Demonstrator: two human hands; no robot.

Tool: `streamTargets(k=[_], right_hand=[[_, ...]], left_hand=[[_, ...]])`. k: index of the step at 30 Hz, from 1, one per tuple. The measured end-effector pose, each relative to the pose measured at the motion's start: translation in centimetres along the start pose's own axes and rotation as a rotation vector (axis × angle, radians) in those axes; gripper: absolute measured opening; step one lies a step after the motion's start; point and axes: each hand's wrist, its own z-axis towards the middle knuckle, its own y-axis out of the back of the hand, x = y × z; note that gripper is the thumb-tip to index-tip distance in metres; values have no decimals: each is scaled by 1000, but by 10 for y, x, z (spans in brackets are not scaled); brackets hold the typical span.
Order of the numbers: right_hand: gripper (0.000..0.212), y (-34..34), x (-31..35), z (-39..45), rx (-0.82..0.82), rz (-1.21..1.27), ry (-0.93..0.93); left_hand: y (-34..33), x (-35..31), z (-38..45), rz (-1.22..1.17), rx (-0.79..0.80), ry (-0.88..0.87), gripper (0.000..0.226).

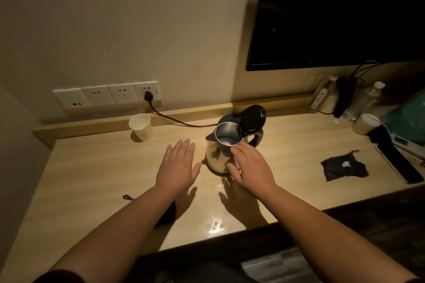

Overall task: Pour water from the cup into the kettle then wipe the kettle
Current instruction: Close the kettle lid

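Note:
A steel kettle (217, 154) stands on the wooden desk (96, 181) with its black lid (253, 119) flipped up and its handle pointing right. My right hand (250, 167) hovers just in front of its right side, fingers spread, holding nothing; whether it touches the kettle I cannot tell. My left hand (179, 167) is flat and open to the left of the kettle, apart from it. A white paper cup (140, 127) stands upright at the back left near the wall ledge. A dark cloth (343, 169) lies on the desk to the right.
A black power cord (174, 119) runs from the wall sockets (108, 96) to the kettle base. A black screen (333, 14) hangs at upper right. Bottles (365, 101), a remote and other items crowd the far right. A small purple thing (128, 197) lies at left.

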Motion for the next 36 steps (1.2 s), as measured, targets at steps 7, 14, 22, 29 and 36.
streamTargets(k=[7,14,22,29,36], right_hand=[[16,37,-53,10,-242,316,-350],[47,49,-66,44,-285,609,-587],[42,47,-50,79,-125,966,-599],[52,36,-40,84,-92,839,-495],[51,22,-15,91,-18,230,-182]], left_hand=[[-4,-34,28,-28,37,-13,64],[-13,-44,45,-64,67,-28,67],[-18,-41,47,-87,72,-22,73],[-19,-42,45,-103,73,-9,80],[-20,-41,45,-82,79,-4,79]])
